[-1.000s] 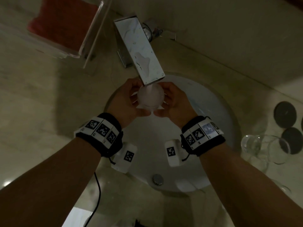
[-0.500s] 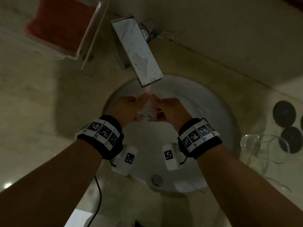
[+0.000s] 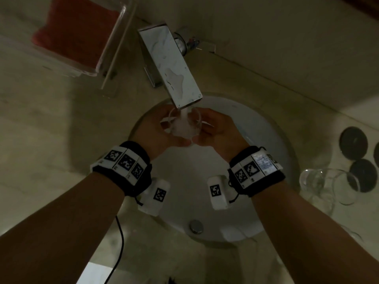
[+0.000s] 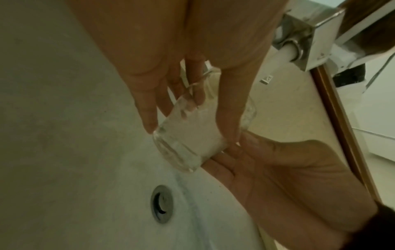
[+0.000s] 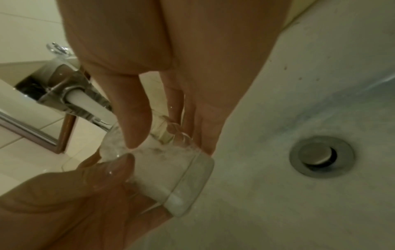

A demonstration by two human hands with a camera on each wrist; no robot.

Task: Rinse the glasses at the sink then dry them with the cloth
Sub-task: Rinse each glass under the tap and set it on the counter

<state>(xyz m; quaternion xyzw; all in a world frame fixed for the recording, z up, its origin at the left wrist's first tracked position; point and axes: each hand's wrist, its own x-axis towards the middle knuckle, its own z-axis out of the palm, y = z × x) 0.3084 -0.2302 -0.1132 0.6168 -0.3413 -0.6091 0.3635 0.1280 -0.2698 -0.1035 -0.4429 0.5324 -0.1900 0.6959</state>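
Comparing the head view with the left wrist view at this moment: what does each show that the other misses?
Only the head view shows the red folded cloth in its clear tray, the empty clear glasses and round black coasters on the counter at the right.

Only the left wrist view shows the round metal drain close up and the thick clear base of the held glass.

Both show the small clear drinking glass held between the left hand and right hand, water streaming from the flat chrome faucet into it, over the white round sink.

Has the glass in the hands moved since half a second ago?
Yes. The glass, held by both hands, has risen back toward the faucet spout; earlier it sat lower over the sink, clear of the spout.
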